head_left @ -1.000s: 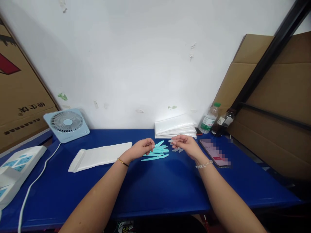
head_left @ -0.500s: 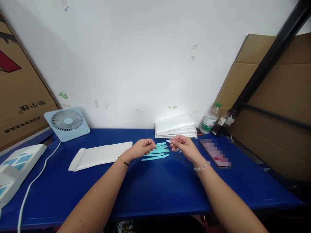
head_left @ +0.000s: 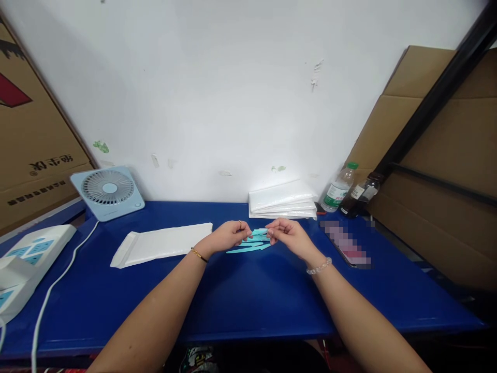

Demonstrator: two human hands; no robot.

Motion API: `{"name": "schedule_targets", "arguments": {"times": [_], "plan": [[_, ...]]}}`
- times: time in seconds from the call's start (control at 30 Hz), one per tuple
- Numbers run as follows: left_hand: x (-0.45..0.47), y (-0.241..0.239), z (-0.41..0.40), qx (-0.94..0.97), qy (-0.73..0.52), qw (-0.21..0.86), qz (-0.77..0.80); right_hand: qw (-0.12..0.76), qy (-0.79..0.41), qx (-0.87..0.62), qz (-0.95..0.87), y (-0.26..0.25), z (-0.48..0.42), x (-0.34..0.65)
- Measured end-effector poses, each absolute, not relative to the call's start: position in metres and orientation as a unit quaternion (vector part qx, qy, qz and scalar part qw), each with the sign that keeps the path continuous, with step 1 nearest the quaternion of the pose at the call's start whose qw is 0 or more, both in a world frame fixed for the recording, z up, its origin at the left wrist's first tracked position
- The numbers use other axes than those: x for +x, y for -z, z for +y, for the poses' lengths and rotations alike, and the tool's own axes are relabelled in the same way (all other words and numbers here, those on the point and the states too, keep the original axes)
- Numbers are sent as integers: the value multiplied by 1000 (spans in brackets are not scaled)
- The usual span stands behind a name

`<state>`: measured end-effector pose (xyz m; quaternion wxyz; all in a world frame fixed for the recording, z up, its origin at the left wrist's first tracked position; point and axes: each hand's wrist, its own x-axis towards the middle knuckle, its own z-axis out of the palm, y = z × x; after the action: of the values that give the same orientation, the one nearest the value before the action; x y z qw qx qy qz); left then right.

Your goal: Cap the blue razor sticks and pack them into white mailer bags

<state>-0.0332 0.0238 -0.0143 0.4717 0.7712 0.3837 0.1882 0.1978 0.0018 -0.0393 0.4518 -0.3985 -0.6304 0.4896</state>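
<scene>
My left hand [head_left: 228, 236] is closed in a pinch on the left end of a slim turquoise eyebrow razor [head_left: 259, 232]. At its other end my right hand [head_left: 290, 237] is closed too, thumb and fingers together on the tip; whether a small clear cap is in those fingers is hidden. Just below the hands, several more turquoise eyebrow razors [head_left: 249, 249] lie side by side on the blue table. A flat white padded mailer [head_left: 166, 245] rests left of my left hand.
White mailers [head_left: 281, 201] are stacked by the wall. Right of them stand a green-capped bottle [head_left: 337, 191] and a dark-liquid bottle [head_left: 359, 197], with a phone [head_left: 345, 246] nearer. A blue fan [head_left: 111, 191] and a power strip [head_left: 37, 264] with a white cable occupy the left.
My right hand has moved slightly left, closer to my left hand. An eyebrow razor is now held between both hands; the whitish pieces seen by the right fingers are hidden.
</scene>
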Motion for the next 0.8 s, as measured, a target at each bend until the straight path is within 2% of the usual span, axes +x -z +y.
{"name": "schedule_targets", "arguments": {"times": [0.2, 0.27, 0.37, 0.5, 0.63, 0.7, 0.8], "plan": [[-19, 27, 19, 778, -159, 449, 409, 391, -469, -410, -677, 34, 2, 206], [-11, 32, 13, 797, -146, 422, 406, 370, -413, -443, -705, 30, 6, 222], [0, 38, 2, 857, -139, 320, 380, 336, -270, -518, -739, 30, 14, 252], [3, 41, -1, 887, -106, 245, 378, 200, -179, -590, -761, 41, 24, 277], [-4, 40, 8, 880, -98, 141, 443, 131, -185, -612, -758, 49, 28, 281], [-7, 41, 13, 881, -79, 93, 457, 127, -218, -595, -763, 50, 27, 278], [-8, 43, 18, 889, -55, 77, 448, 145, -270, -546, -780, 50, 25, 269]]}}
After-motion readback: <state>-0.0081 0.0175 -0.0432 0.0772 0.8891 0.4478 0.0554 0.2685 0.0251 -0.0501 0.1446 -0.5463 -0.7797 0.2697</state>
